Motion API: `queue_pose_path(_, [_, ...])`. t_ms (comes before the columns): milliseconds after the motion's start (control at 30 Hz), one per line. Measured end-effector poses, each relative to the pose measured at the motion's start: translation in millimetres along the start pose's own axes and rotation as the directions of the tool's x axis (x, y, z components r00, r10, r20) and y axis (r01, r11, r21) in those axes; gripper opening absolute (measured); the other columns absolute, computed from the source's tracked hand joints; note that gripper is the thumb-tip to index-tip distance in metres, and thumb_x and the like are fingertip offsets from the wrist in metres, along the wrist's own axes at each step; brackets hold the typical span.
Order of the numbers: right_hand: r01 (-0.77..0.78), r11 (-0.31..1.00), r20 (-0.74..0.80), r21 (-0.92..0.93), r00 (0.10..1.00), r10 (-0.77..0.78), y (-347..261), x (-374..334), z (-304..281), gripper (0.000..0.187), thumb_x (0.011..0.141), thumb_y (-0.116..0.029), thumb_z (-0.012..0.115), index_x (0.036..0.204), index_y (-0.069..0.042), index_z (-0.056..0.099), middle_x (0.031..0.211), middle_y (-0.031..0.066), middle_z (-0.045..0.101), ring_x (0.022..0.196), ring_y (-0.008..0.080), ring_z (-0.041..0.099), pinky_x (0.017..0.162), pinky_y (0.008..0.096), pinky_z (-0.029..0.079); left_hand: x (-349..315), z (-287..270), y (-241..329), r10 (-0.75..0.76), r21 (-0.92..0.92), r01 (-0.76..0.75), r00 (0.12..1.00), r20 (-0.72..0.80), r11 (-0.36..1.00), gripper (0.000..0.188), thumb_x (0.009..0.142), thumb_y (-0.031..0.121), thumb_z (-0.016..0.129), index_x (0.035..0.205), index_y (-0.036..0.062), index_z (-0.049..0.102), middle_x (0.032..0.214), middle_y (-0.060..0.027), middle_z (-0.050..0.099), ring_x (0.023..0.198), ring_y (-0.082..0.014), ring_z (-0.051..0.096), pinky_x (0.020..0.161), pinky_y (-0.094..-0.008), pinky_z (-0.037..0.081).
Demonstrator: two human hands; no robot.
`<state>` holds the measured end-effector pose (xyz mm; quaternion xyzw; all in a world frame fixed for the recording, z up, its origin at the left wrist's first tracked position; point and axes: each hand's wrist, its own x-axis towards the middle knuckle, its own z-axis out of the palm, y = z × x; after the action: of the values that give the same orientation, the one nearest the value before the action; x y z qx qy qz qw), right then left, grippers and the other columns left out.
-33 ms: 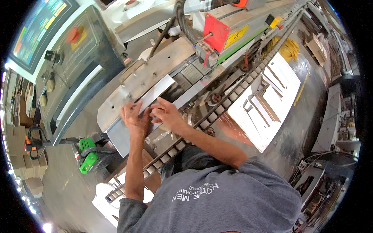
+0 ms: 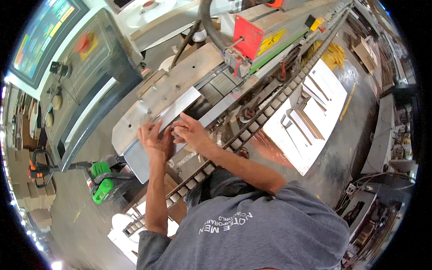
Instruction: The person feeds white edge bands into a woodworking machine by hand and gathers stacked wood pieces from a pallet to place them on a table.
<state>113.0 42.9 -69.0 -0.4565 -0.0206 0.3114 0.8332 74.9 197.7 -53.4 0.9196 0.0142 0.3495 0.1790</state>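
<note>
Both my hands are held close together over the front end of a long metal machine bed [image 2: 130, 123]. My left hand [image 2: 155, 140] has bent fingers, its thumb side turned toward the other hand. My right hand [image 2: 192, 134] is curled, thumb and fingertips drawn together where the two hands meet. Whatever is between the fingertips is too small and hidden to make out. Just beyond the hands lies a bright flat metal strip [image 2: 186, 100] beside a dark gap in the bed. A grey metal side plate [image 2: 136, 161] slopes down below my left hand.
A chain of pale blocks [image 2: 245, 135] runs diagonally between my body and the bed. At left stands a control panel [image 2: 96, 58] with a red button and screen [image 2: 40, 38]. A red plate [image 2: 247, 36], white panel [image 2: 310, 117] and green pallet-truck part [image 2: 103, 186] surround the machine.
</note>
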Motion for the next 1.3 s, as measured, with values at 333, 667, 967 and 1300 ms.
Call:
queue_pose_path(333, [0.103, 0.963, -0.025, -0.249, 0.993, -0.113, 9.7, 9.2, 2.6, 0.074, 0.098, -0.013, 0.057, 0.151, 0.013, 0.012, 0.134, 0.0240, 0.051, 0.101, 0.0199, 0.063, 0.073, 0.0296, 0.059, -10.3, -7.6, -19.3, -0.175, -0.186, 0.211, 0.965, 0.193, 0.960, 0.030, 0.076, 0.007, 0.079, 0.105, 0.0058, 0.075, 0.091, -0.0110, 0.068, 0.087, -0.0290, 0.062, 0.079, -0.0375, 0.050])
queue_pose_path(667, [0.160, 0.906, -0.074, -0.392, 0.976, -0.205, -25.8, 8.1, -18.5, 0.041, 0.095, -0.012, 0.058, 0.123, 0.014, 0.044, 0.102, 0.0098, 0.058, 0.078, 0.0095, 0.060, 0.058, 0.0239, 0.055, 7.8, 24.7, 0.7, -0.130, -0.217, 0.168, 0.975, 0.178, 0.962, 0.026, 0.075, 0.005, 0.079, 0.100, 0.0037, 0.075, 0.087, -0.0126, 0.066, 0.082, -0.0303, 0.062, 0.076, -0.0384, 0.051])
queue_pose_path(967, [0.224, 0.911, -0.143, -0.347, 0.947, -0.288, -70.4, 27.8, -78.3, 0.015, 0.093, -0.009, 0.059, 0.098, 0.002, 0.049, 0.095, 0.0048, 0.057, 0.066, 0.0054, 0.053, 0.047, 0.0217, 0.047, 43.0, 85.3, 50.1, -0.058, -0.199, 0.094, 0.982, 0.179, 0.976, 0.023, 0.076, 0.009, 0.079, 0.099, 0.0061, 0.075, 0.076, -0.0111, 0.060, 0.074, -0.0309, 0.059, 0.070, -0.0411, 0.048])
queue_pose_path(1300, [0.266, 0.835, -0.202, -0.482, 0.894, -0.401, -107.5, 3.0, -140.3, 0.055, 0.094, -0.007, 0.062, 0.145, 0.000, 0.043, 0.095, 0.0030, 0.063, 0.069, 0.0064, 0.055, 0.054, 0.0218, 0.047, 84.3, 156.0, 111.9, -0.025, -0.134, 0.070, 0.949, 0.315, 0.989, 0.024, 0.084, 0.024, 0.072, 0.105, 0.0124, 0.076, 0.074, -0.0107, 0.063, 0.074, -0.0325, 0.062, 0.070, -0.0430, 0.049])
